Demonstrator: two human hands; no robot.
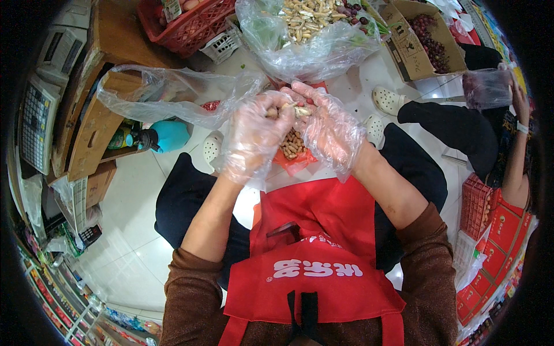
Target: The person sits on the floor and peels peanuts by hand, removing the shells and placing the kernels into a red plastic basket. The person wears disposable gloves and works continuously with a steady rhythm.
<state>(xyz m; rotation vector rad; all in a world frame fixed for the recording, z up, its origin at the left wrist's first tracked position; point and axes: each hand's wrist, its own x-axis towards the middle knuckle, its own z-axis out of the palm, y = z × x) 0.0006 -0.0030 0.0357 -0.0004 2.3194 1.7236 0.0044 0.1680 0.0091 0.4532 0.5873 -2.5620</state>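
Both my hands wear clear plastic gloves and meet in front of me. My left hand (255, 134) pinches a pale peanut shell between thumb and fingers, with another nut partly hidden by them. My right hand (326, 125) is cupped, palm up, with red-skinned peanut kernels (309, 101) and an opened peanut shell (301, 111) at its fingers. Below them lie unshelled peanuts (293, 145) on a red plastic bag (295, 163). Beyond the hands, a large clear plastic bag (320, 60) holds many empty peanut shells (307, 21) and some dark grapes (355, 13).
A red plastic crate (186, 34) stands at the upper left, above a wooden cabinet (101, 116) and a blue spray bottle (169, 136). At the upper right is a cardboard box (407, 47) of grapes. Another person (515, 173) sits at the right, a hand holding a clear bag.
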